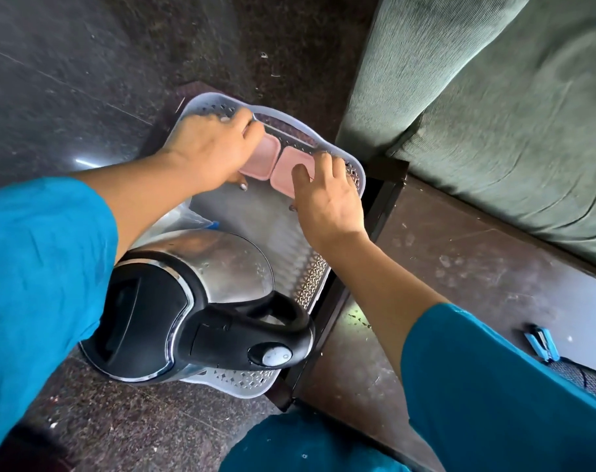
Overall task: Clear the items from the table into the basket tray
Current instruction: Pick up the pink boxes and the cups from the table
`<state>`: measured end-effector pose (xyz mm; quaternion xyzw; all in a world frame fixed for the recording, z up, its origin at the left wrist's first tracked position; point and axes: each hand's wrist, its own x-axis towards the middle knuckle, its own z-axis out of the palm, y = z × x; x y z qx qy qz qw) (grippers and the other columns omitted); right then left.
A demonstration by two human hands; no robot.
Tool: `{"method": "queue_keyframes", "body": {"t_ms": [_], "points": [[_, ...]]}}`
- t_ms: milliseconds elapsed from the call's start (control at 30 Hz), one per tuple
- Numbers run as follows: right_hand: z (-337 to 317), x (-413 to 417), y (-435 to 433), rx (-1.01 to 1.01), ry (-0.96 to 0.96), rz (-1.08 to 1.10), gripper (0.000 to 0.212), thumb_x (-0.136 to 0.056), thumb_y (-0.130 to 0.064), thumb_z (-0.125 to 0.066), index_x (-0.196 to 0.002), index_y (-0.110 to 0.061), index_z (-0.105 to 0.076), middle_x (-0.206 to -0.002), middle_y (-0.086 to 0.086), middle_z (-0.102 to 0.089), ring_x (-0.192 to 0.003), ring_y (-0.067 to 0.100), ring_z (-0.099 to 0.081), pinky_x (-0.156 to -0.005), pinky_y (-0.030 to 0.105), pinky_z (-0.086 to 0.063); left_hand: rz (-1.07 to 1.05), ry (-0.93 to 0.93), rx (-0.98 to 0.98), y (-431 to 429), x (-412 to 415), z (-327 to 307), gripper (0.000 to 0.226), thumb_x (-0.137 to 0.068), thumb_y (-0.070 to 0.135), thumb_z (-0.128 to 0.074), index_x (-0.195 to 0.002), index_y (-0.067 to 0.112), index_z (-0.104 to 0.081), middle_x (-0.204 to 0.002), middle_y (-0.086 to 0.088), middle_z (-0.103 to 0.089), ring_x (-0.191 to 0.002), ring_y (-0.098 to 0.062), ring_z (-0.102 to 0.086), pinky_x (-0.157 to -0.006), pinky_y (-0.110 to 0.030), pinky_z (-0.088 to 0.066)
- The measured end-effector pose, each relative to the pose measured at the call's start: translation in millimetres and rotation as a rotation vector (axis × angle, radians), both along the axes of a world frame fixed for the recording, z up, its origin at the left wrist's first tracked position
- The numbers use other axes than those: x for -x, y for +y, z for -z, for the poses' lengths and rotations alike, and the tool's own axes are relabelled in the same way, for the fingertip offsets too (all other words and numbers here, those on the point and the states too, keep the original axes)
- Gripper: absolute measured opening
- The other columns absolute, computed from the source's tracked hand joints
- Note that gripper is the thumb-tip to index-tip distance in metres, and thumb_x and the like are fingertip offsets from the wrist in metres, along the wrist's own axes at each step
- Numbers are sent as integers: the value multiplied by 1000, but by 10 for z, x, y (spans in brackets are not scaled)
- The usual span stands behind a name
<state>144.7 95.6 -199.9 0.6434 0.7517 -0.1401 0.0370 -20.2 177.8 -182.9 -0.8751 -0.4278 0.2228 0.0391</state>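
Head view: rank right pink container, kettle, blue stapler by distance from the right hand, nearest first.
1. right pink container, held under the right hand, at the basket tray's far end.
2. kettle, at the tray's near end.
3. blue stapler, on the table, far right.

No legible text, brand or number in view. Kettle (221,267) switch (276,356) has small dark marks, too blurred to read. Lids of left pink container (262,158) and right pink container (286,170) look plain. Basket tray (310,277): perforated pattern only, no lettering.
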Motion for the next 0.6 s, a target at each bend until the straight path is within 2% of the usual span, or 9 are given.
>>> {"method": "queue_keyframes", "body": {"t_ms": [67,133,200,333,400,467,600], "points": [[-1,-4,2,-3,4,-3,28,-92,-11,-47,-118,-1,-45,-126,24,-41,-114,39,-39,-94,47,-37,-15,-2,-8,14,-1,-10,71,-65,40,-78,-109,0,-40,-110,-22,-46,-68,-40,-61,-44,-30,-27],[-12,-17,6,7,6,-12,34,-91,-17,-50,-121,0,-44,-128,24,-41,-116,39,-39,-96,46,-36,-19,-27,21,33,-10,-18,68,-67,40,-76,-110,1,-41,-111,-21,-43,-74,-42,-60,-46,-35,-35],[-27,-25,-2,29,3,-28,51,-88,-30,-57,-126,0,-41,-132,24,-39,-119,39,-37,-99,45,-35,-13,-37,72,42,-7,-43,62,-69,37,-76,-107,1,-42,-111,-20,-40,-78,-44,-58,-54,-42,-43],[-63,-75,-74,33,66,-30,76,-84,-43,-59,-138,0,-26,-143,25,-30,-132,39,-28,-109,45,-26,53,35,61,-41,-24,-205,54,-73,37,-72,-105,2,-45,-109,-19,-43,-81,-43,-58,-57,-42,-45],[-92,-131,-114,31,112,-30,83,-85,-46,-57,-142,0,-18,-149,24,-23,-140,38,-16,-115,44,-16,170,47,31,-103,-123,-278,57,-73,41,-71,-109,5,-46,-110,-17,-48,-93,-40,-56,-69,-45,-49],[-145,-209,-168,13,128,-22,89,-86,-52,-51,-145,1,-9,-154,21,-14,-144,34,-4,-117,43,-7,257,-3,37,-192,-295,-334,67,-70,43,-72,-118,7,-44,-122,-15,-48,-109,-37,-51,-83,-47,-47],[-327,-506,-305,-44,160,50,100,-82,-67,-41,-145,2,-4,-156,19,-7,-144,31,3,-117,43,-1,234,-139,131,-393,-773,-429,88,-70,42,-72,-137,3,-30,-146,-16,-33,-134,-34,-34,-106,-46,-34]]}}
